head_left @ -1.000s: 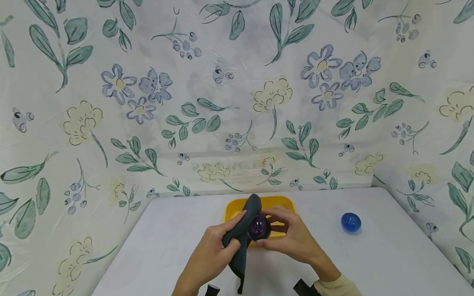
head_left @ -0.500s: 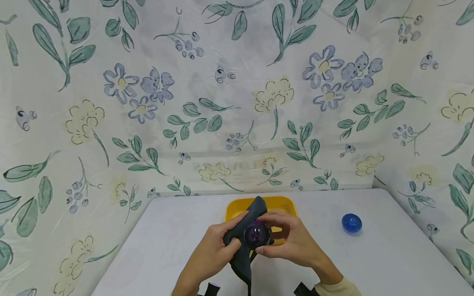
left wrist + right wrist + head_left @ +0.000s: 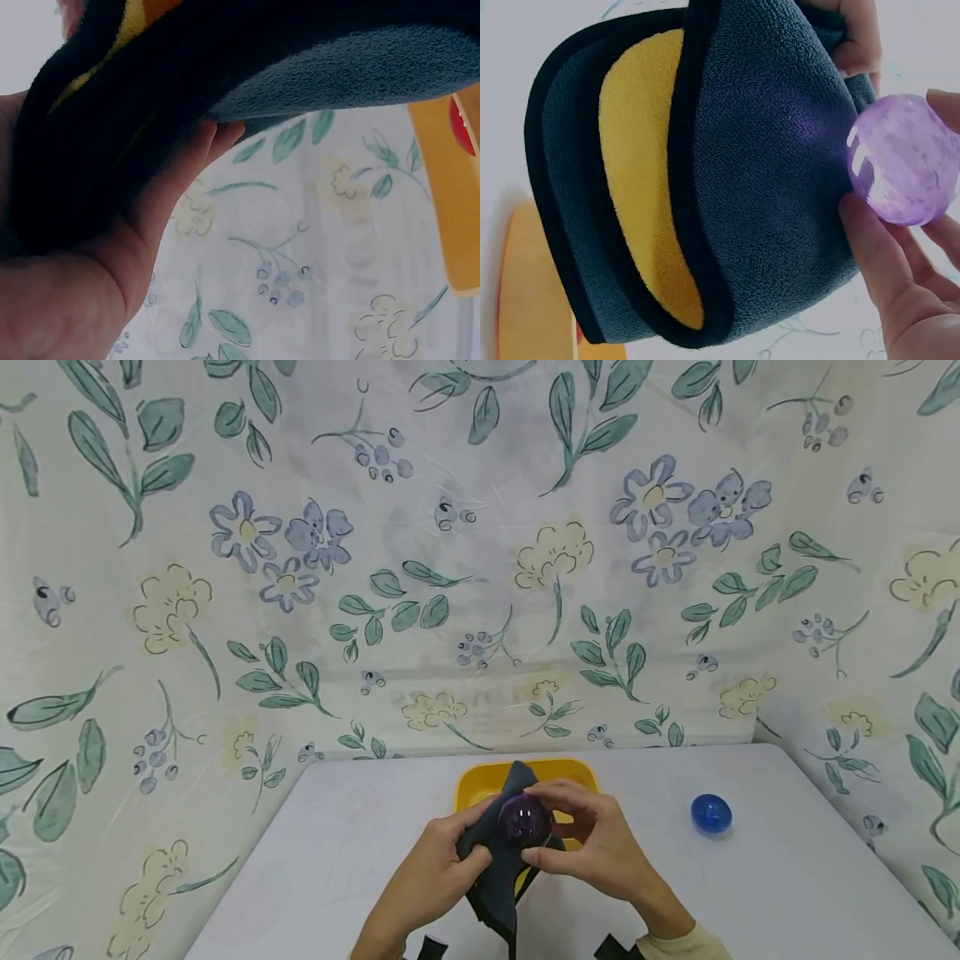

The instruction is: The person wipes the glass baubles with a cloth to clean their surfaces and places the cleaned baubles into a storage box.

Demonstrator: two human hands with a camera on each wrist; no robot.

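At the near edge, a pale sleeve shows at the right wrist, with dark straps by both wrists. Just beyond, both hands are busy. The left hand grips a folded dark blue-grey cloth, its thumb on the near face and its other fingers partly hidden behind the folds; one corner of the cloth hangs down toward the person, and the right wrist view shows a yellow lining between the dark-edged layers. The right hand pinches a glossy purple ball between thumb and fingertips, holding it up at the face of the cloth; whether the two press together cannot be told. As a judgement, the handling of ball and cloth is midway: both are picked up and brought together, while the ball is not yet let go or set down. Behind and below the hands, a yellow tray sits on the white bench, partly covered from sight; the left wrist view catches a red patch at it, too cropped to identify. Well apart to the right lies a blue ball, untouched; whether it has been handled cannot be told. Farthest back hangs a flower-printed sheet.
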